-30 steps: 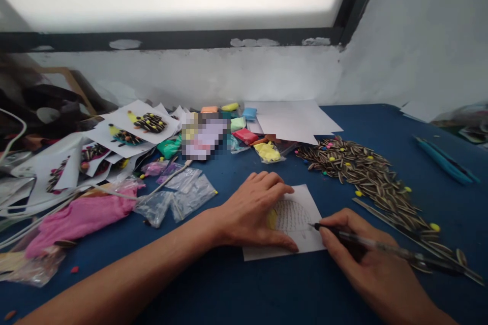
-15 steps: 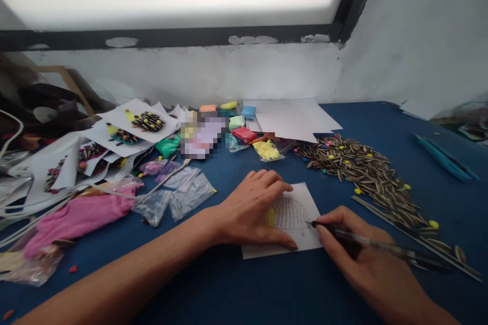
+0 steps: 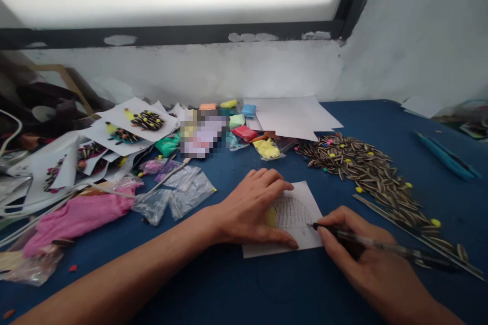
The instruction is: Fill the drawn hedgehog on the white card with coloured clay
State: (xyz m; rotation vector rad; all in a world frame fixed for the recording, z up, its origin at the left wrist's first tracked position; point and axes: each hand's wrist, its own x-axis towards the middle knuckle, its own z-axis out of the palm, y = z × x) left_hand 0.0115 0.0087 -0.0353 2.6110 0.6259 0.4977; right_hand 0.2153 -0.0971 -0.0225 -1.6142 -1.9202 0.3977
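A small white sheet of paper (image 3: 305, 193) lies on the blue table (image 3: 213, 284). On it is a rounded drawing (image 3: 292, 213) filled with short pen lines, with a yellow patch at its left side, partly hidden by my hand. My left hand (image 3: 255, 208) rests on the sheet's left part, thumb and fingers spread around the drawing. A dark pen (image 3: 366, 244) is gripped in my right hand (image 3: 362, 254), its tip at the drawing's lower right edge.
Sunflower seeds (image 3: 373, 172) with small coloured balls lie on the right, beside a thin metal strip (image 3: 415, 236). Farther right is a blue pouch (image 3: 446, 155). White sheets (image 3: 290, 114) and clay packets (image 3: 244, 133) lie behind. Seed-decorated papers (image 3: 147, 122), plastic bags (image 3: 190, 188) and pink clay (image 3: 84, 218) fill the left.
The pen tip has shifted very slightly at the drawing's lower right edge, and a small mark below it looks fuller. My left hand stays on the sheet.
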